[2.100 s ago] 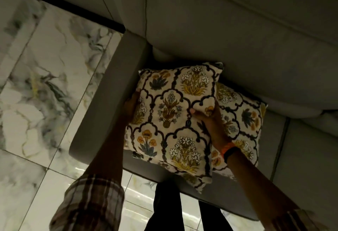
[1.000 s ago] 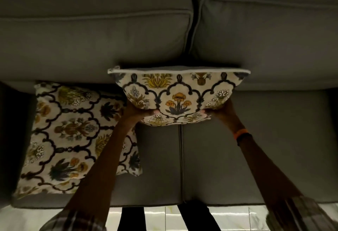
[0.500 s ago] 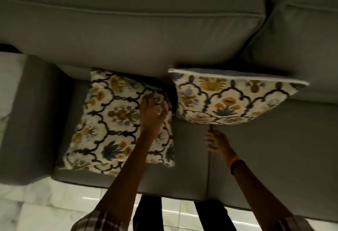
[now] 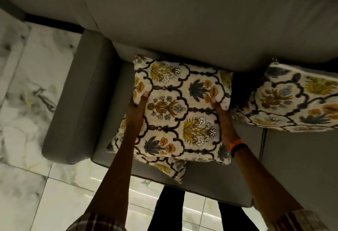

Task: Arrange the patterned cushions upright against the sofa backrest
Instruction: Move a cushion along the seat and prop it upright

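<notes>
A cream floral patterned cushion (image 4: 181, 110) lies on the grey sofa seat beside the left armrest. My left hand (image 4: 137, 110) grips its left edge and my right hand (image 4: 223, 119) grips its right edge. A corner of another patterned cushion (image 4: 173, 170) pokes out from under it at the seat's front. To the right, a patterned cushion (image 4: 292, 101) stands upright, leaning on the grey backrest (image 4: 182, 22).
The sofa's grey armrest (image 4: 73, 102) runs along the left of the cushion. White marble floor tiles (image 4: 25, 84) lie to the left and below. My dark trouser legs (image 4: 168, 208) stand against the seat's front edge. Grey seat (image 4: 301, 166) shows at right.
The view swung left. My right hand left the upright cushion and joined my left hand on the flat cushion; both now grip its side edges.
</notes>
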The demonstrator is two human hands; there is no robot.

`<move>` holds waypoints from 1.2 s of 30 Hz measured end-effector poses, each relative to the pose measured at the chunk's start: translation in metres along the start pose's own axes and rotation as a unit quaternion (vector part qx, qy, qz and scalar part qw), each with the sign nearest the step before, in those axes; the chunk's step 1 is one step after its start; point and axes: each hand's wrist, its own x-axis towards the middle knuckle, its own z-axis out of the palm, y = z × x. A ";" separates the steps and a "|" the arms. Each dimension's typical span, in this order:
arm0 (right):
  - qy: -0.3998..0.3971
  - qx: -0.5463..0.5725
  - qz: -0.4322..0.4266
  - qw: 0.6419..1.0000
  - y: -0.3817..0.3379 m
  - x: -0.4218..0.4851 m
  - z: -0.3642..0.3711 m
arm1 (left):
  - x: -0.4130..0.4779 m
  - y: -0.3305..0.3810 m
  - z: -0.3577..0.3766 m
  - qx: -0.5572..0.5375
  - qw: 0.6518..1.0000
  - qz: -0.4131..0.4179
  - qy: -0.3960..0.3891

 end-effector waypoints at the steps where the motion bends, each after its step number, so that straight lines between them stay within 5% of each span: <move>1: 0.009 0.003 -0.028 1.000 -0.006 -0.010 0.008 | -0.007 0.000 -0.007 -0.032 0.999 0.008 0.005; 5: 0.027 -0.018 -0.138 0.990 -0.035 -0.064 0.033 | -0.038 0.005 -0.020 -0.132 0.990 0.014 0.040; 10: -0.007 -0.104 -0.242 0.965 -0.089 -0.130 0.004 | -0.091 0.038 0.010 -0.118 0.983 0.127 0.066; 14: -0.021 -0.269 -0.272 0.924 -0.137 -0.169 -0.086 | -0.141 0.058 0.077 -0.049 0.950 0.310 0.010; 17: -0.005 -0.375 -0.285 0.882 -0.177 -0.192 -0.179 | -0.196 0.052 0.141 0.051 0.933 0.356 -0.024; 23: 0.010 -0.607 -0.263 0.750 -0.209 -0.207 -0.374 | -0.290 0.023 0.352 0.050 0.915 0.335 -0.220; 25: 0.017 -0.640 -0.268 0.720 -0.218 -0.199 -0.432 | -0.310 0.011 0.426 0.037 0.924 0.270 -0.269; 33: 0.104 -0.692 -0.298 0.650 -0.273 -0.153 -0.666 | -0.354 0.028 0.692 0.104 0.914 0.164 -0.355; 36: 0.183 -0.669 -0.284 0.662 -0.277 -0.128 -0.745 | -0.367 0.040 0.767 0.074 0.914 0.172 -0.361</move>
